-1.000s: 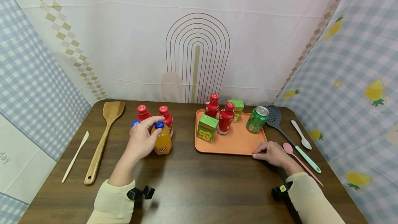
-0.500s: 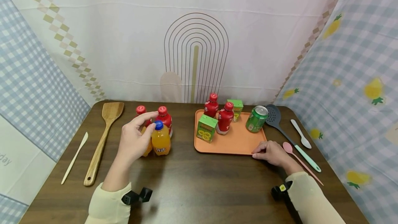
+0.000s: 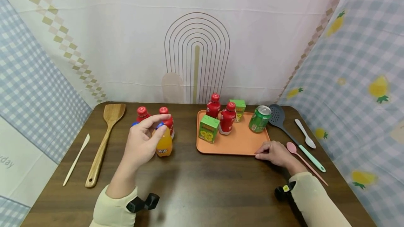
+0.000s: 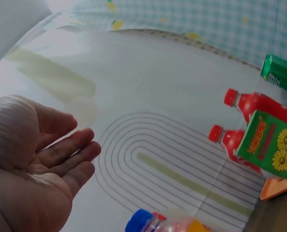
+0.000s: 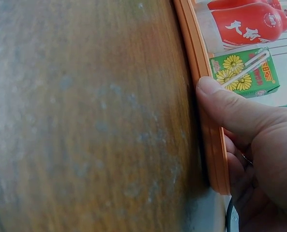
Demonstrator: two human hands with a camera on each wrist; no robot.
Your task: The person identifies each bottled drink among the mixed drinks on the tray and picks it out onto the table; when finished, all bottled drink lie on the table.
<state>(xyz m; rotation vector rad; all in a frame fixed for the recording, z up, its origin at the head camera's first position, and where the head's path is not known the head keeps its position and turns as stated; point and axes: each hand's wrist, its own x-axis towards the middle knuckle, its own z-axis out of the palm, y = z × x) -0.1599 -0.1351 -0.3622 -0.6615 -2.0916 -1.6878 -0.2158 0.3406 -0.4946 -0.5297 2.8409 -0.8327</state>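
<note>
My left hand point(image 3: 142, 143) hovers in front of an orange soda bottle point(image 3: 165, 144) with a blue cap, partly covering it. In the left wrist view its fingers are loosely bent with nothing between them, and the blue cap point(image 4: 139, 221) appears apart from them. Behind this hand, two red bottles point(image 3: 142, 112) and a second blue cap are partly hidden. My right hand point(image 3: 275, 154) grips the near right corner of the orange tray point(image 3: 233, 148); the right wrist view has the thumb point(image 5: 220, 99) against the rim. On the tray stand two red bottles point(image 3: 227, 117), two green drink cartons point(image 3: 208, 129) and a green can point(image 3: 260, 119).
A wooden spatula point(image 3: 104, 146) and a cream knife point(image 3: 76, 158) lie on the left of the brown table point(image 3: 202, 192). Right of the tray are a slotted turner point(image 3: 285, 130), a pink spoon point(image 3: 304, 160) and a white spoon point(image 3: 305, 134). Fabric hangs behind and at both sides.
My left hand drew away from the orange soda bottle's cap to the left, then came back rightward in front of the bottle. My right hand has stayed at the tray's corner.
</note>
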